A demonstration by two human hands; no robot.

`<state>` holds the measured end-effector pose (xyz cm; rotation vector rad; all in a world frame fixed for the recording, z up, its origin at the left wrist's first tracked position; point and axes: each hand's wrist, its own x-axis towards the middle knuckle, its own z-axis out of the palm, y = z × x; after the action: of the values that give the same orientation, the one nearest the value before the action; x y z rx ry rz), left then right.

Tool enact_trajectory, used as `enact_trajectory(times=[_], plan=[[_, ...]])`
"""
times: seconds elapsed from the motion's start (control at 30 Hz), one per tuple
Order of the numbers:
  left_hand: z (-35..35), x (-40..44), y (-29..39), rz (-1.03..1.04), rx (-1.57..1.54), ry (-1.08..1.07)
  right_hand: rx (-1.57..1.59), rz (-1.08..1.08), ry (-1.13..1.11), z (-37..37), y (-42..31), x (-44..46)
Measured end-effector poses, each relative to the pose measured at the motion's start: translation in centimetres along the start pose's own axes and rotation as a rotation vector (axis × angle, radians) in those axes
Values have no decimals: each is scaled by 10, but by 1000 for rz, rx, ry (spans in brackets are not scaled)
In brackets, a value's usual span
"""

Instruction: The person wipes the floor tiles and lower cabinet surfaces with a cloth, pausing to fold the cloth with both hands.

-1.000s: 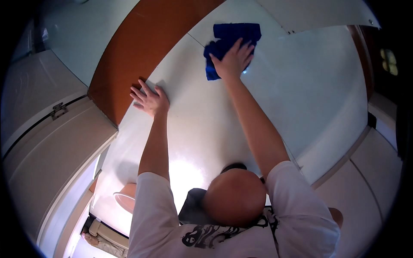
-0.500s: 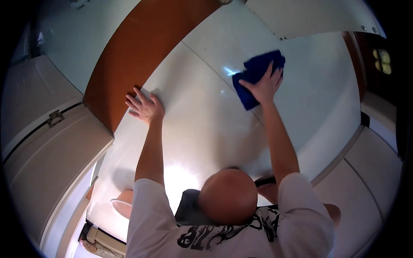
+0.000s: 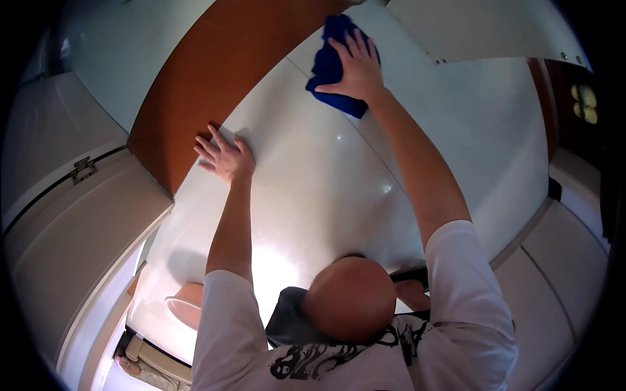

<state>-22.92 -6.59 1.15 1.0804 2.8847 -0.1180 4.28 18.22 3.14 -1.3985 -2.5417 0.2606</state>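
Note:
A dark blue cloth (image 3: 331,64) lies bunched on the pale, shiny floor (image 3: 313,169), close to the curved edge of a brown strip (image 3: 195,65). My right hand (image 3: 357,68) presses flat on the cloth, fingers spread, with the arm stretched forward. On the left, my left hand (image 3: 227,156) rests with spread fingers where the pale floor meets the brown strip, and it holds nothing. Part of the cloth is hidden beneath my right hand.
A pinkish basin (image 3: 187,305) stands at the lower left. White hinged panels (image 3: 85,221) line the left side. A white panel (image 3: 489,29) juts in at the upper right. Beige cushioned furniture (image 3: 156,362) shows at the bottom left.
My right hand and the blue cloth first moved right and nearer to me, then forward and left toward the brown strip. My left hand has stayed in nearly the same place.

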Motion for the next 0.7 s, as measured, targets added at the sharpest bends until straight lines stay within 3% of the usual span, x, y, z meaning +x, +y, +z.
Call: enact_trajectory(times=[0.23, 0.5, 0.6, 0.7], plan=[[1, 1, -1, 8, 32, 5, 211, -265, -123, 16, -48, 11], [1, -1, -4, 25, 30, 19, 467, -441, -23, 35, -94, -66], [5, 1, -5, 9, 41, 26, 524, -464, 2, 32, -85, -105], [6, 1, -4, -1, 33, 37, 498, -314, 42, 22, -60, -167]])
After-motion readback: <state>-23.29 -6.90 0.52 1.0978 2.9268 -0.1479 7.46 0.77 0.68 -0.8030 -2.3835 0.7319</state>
